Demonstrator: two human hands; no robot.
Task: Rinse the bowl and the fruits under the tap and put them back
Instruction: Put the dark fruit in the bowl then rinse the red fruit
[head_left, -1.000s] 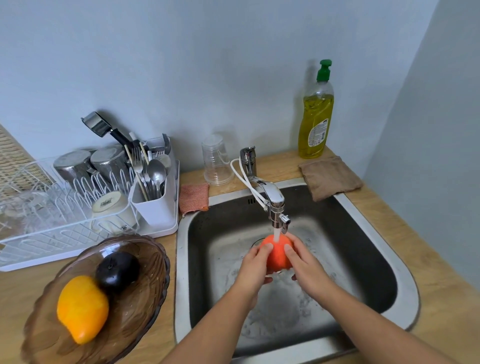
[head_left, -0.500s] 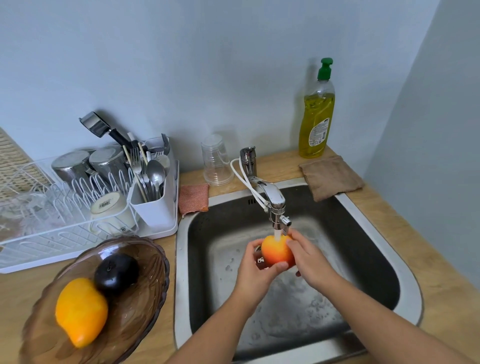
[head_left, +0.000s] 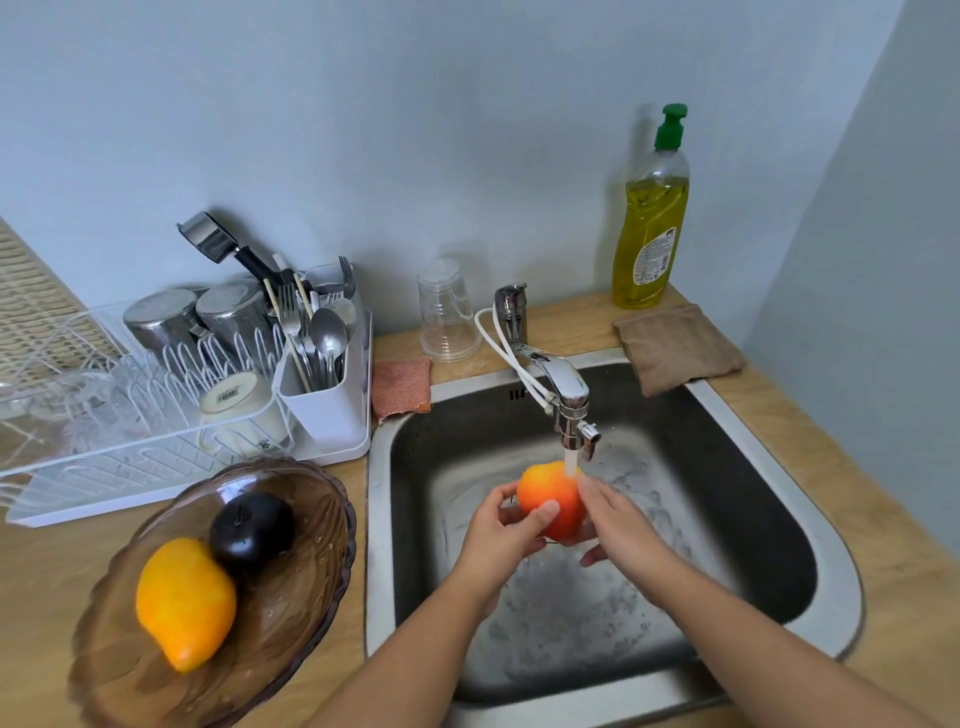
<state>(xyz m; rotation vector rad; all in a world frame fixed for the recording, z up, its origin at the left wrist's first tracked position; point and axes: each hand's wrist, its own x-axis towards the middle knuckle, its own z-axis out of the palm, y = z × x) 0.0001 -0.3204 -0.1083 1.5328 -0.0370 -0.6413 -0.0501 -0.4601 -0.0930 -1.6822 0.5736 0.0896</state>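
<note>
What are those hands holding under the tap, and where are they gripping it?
An orange-red fruit, cupped by its sides: left hand on one side, right hand on the other.

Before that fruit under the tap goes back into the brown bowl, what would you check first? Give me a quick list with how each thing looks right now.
1. Grip on the orange-red fruit: left hand and right hand both hold it. Ok.
2. Water reaching the fruit: the stream from the tap lands on its top. Ok.
3. All sides rinsed: the underside is hidden by the fingers. Cannot tell.
4. Room in the brown bowl: the yellow fruit and dark fruit leave its right part bare. Ok.
5. Path to the bowl: bare counter between sink and bowl. Ok.
6. Tap turned off: water is running. Not ok.
</note>
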